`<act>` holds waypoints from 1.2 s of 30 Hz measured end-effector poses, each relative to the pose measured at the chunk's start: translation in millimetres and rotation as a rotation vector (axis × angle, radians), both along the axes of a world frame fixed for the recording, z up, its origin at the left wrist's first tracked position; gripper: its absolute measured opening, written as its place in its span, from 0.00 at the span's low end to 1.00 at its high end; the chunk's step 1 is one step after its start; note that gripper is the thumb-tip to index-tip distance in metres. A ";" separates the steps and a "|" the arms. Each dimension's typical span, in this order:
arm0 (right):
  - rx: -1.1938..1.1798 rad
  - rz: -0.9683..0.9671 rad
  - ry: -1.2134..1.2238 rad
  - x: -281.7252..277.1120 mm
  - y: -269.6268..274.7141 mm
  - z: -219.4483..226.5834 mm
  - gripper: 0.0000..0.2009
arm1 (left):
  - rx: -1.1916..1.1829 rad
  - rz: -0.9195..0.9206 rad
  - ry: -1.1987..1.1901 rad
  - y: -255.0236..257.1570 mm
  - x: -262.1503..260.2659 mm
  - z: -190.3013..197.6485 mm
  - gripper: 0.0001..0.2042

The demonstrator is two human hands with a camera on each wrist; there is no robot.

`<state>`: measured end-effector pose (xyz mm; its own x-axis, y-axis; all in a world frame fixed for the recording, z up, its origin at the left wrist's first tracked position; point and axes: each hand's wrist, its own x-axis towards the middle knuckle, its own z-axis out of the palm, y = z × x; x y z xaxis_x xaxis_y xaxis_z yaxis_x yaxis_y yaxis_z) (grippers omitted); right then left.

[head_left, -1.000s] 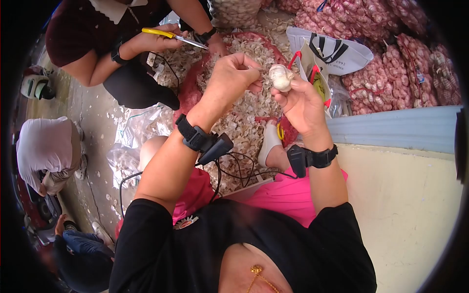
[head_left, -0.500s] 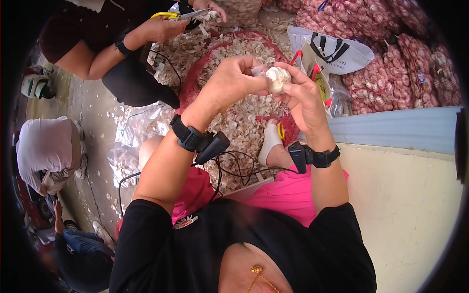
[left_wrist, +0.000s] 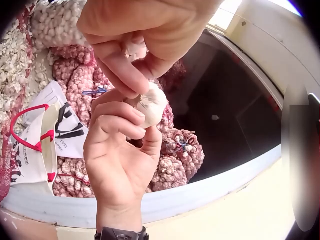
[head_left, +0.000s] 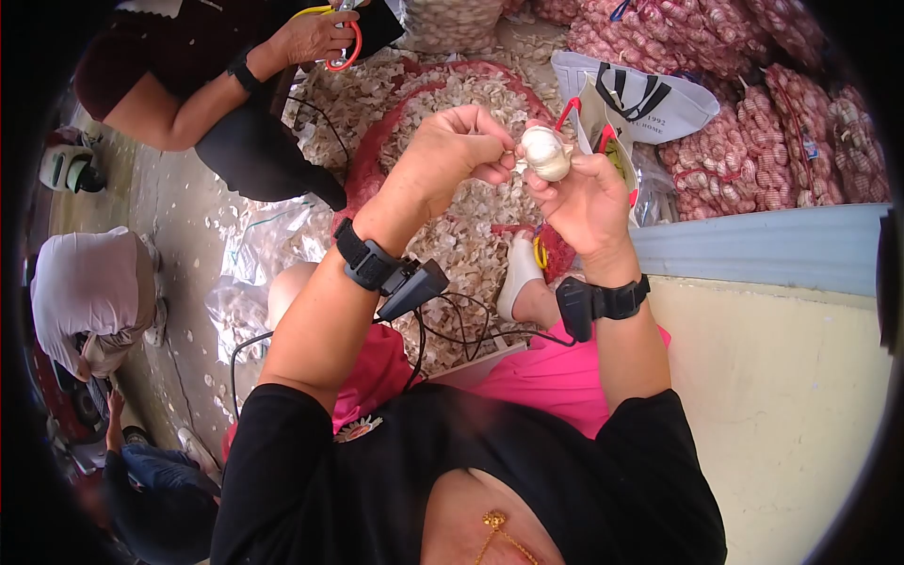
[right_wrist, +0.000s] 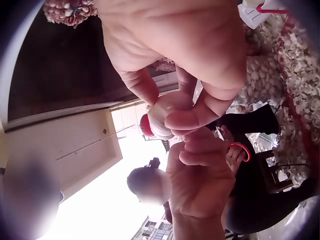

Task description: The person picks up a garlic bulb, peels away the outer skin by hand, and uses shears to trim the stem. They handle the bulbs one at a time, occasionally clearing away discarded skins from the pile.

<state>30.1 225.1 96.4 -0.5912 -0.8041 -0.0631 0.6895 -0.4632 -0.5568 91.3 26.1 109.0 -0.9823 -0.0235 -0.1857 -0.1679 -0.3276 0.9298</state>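
A whitish garlic bulb (head_left: 546, 153) is held up in front of me by my right hand (head_left: 586, 200), fingers and thumb gripping its sides. Just left of it, my left hand (head_left: 443, 158) has thumb and forefinger pinched on a small flake of garlic skin (head_left: 517, 164). In the left wrist view those fingertips are right at the top of the bulb (left_wrist: 152, 106), and a pale scrap (left_wrist: 135, 48) shows inside the curled hand. The right wrist view shows the bulb (right_wrist: 169, 109) between the right fingers, partly covered by them.
Below my hands lies a heap of garlic skins (head_left: 471, 235) on red netting. Pink net sacks of garlic (head_left: 716, 155) and a white tote bag (head_left: 659, 99) stand at right, beyond a pale ledge (head_left: 763, 250). Opposite, another person holds red-handled scissors (head_left: 356, 45). Black cables (head_left: 461, 320) hang from my wrists.
My left fingers met the bulb half a second ago and have since drawn slightly left. The bulb has turned in my right hand. The other person's scissors have moved up and away.
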 end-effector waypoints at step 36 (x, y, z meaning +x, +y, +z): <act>0.400 -0.301 0.485 13.8 -11.8 5.2 0.25 | 0.043 -0.013 0.057 -0.3 1.7 -9.9 0.09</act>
<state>43.9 213.3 101.5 -0.8209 -0.5711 0.0076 0.1932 -0.2902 -0.9372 93.0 25.9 99.1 -0.9915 -0.0037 -0.1303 -0.1199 -0.3656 0.9230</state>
